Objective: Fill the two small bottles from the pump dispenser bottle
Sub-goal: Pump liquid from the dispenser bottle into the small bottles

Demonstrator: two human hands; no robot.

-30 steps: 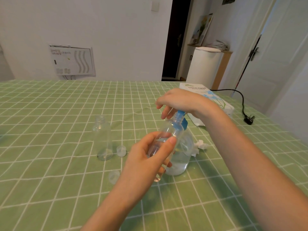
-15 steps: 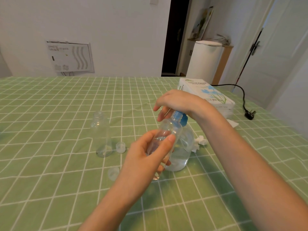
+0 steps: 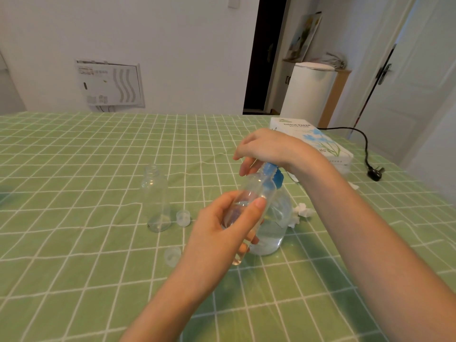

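Two hands are on the job at the middle of the desk (image 3: 74,267). Nearest us, the left hand (image 3: 222,233) grips a small bottle (image 3: 254,193), fingers and thumb wrapped round its clear body. It is tilted, with its mouth up against the blue pump head (image 3: 277,177).

Here is the risk as I read it. The mouth is narrow and the bottle is held at a slant. If the spout sits off-centre, a stroke of the pump would send liquid down the outside, onto the fingers and the cloth. A hard push could also rock the pump dispenser bottle (image 3: 274,225), which stands on the desk just behind the left hand with no hand round its body.

A loose cap (image 3: 172,255) lies just left of that wrist.

The right hand (image 3: 266,146) lies on top of the pump head, fingers hanging loose over the front and gripping nothing.

The second small bottle (image 3: 158,206) stands upright and uncapped well left of both hands, untouched and nearly empty, with another cap (image 3: 183,217) just beside it.

A crumpled tissue (image 3: 302,211) sits to the right of the dispenser, and a tissue box (image 3: 318,141) lies beyond the right wrist.
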